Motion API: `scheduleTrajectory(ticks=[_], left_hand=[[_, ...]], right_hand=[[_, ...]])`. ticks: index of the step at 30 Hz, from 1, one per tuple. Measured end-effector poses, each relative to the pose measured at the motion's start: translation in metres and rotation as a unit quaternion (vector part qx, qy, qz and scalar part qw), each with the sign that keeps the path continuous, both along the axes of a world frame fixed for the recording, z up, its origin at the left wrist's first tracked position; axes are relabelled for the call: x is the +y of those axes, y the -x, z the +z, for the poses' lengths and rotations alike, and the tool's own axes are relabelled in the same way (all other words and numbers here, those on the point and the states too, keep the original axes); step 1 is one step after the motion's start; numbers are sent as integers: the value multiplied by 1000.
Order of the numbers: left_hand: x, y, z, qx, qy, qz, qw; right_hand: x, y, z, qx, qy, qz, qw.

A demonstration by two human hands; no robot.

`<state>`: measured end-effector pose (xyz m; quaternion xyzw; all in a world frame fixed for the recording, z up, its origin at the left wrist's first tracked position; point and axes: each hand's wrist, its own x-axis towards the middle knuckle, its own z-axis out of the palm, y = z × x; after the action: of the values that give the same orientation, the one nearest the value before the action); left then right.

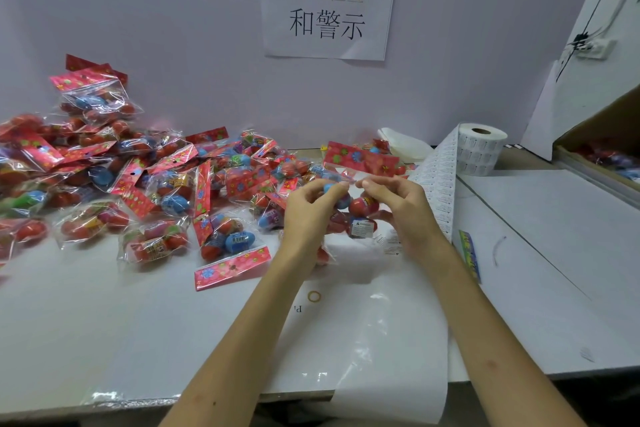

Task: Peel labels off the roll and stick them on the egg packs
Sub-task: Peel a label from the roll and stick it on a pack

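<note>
Both hands are up over the middle of the table [104,322], busy with 1 egg pack [360,208]. The left hand [308,211] and right hand [401,211] both have curled fingers pinching the clear bag just under its red header card [360,158], fingertips nearly meeting. I can't tell whether a loose label sits between them. 1 small label [362,227] shows on the lower part of the pack.

The label roll [479,149] stands on end near the back edge, over to the right. Its strip of labels [436,191] runs forward just behind the right hand, which hides part of it. The bare backing paper [391,357] drapes over the front edge between the forearms.

The left half of the table is buried under a pile of egg packs [138,177] that reaches right up beside the left hand. A small yellow ring [314,296] lies between the forearms, and a colourful card strip [469,253] sits just right of the right wrist. There's some white folded stuff [405,144] at the back edge, a cardboard box [606,135] at the right edge with more packs inside, and a paper sign [329,0] on the wall.
</note>
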<state>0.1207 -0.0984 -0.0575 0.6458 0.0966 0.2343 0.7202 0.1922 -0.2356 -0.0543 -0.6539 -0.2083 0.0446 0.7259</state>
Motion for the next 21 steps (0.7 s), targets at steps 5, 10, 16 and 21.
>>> scheduleTrajectory(ticks=[5, 10, 16, 21], left_hand=[[3, -4, 0, 16, 15, 24, 999], [3, -5, 0, 27, 13, 22, 999], [0, 1, 1, 23, -10, -52, 998], [0, 3, -1, 34, -21, -70, 997]], right_hand=[[-1, 0, 1, -27, -1, 19, 999], [-1, -2, 0, -41, -3, 24, 999], [-4, -5, -3, -52, 11, -8, 999], [-3, -5, -3, -70, 28, -24, 997]])
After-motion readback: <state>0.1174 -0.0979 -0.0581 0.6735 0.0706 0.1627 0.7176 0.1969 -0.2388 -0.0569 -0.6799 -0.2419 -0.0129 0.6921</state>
